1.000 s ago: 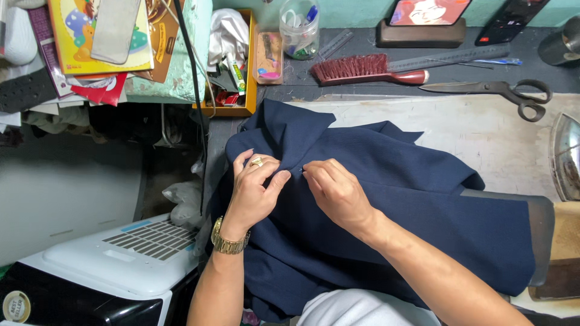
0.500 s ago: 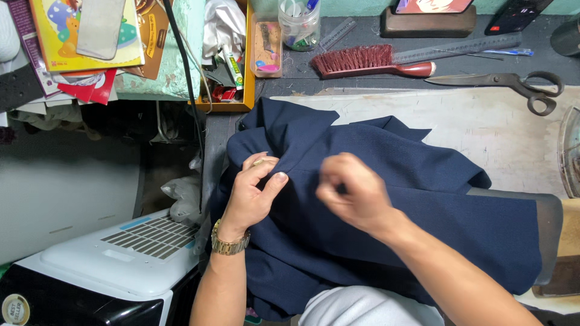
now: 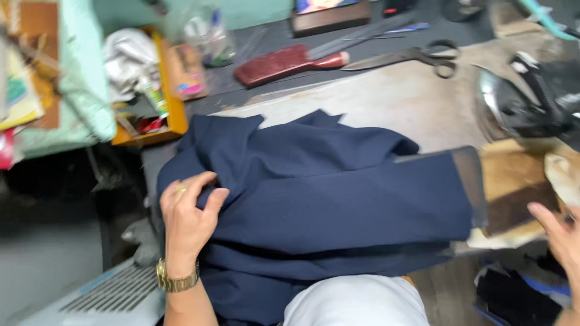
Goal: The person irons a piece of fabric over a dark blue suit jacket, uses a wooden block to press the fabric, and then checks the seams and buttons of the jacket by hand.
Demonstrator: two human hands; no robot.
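Observation:
A dark navy cloth [image 3: 326,199], folded in layers, lies across the worktable and hangs over its near edge. My left hand [image 3: 187,220], with a gold ring and a gold wristwatch, grips a fold at the cloth's left side. My right hand [image 3: 559,235] is far off to the right at the frame edge, fingers spread, holding nothing, above a wooden board [image 3: 513,181]. The view is blurred by head motion.
A red-backed brush [image 3: 284,63] and large scissors [image 3: 417,55] lie at the back of the grey table [image 3: 386,102]. An orange tray [image 3: 172,105] of clutter stands at back left. A dark iron-like object [image 3: 531,99] sits at right. A white appliance [image 3: 109,290] is lower left.
My right hand has left the cloth and swung far to the right. The camera has turned right. My left hand keeps its hold on the cloth.

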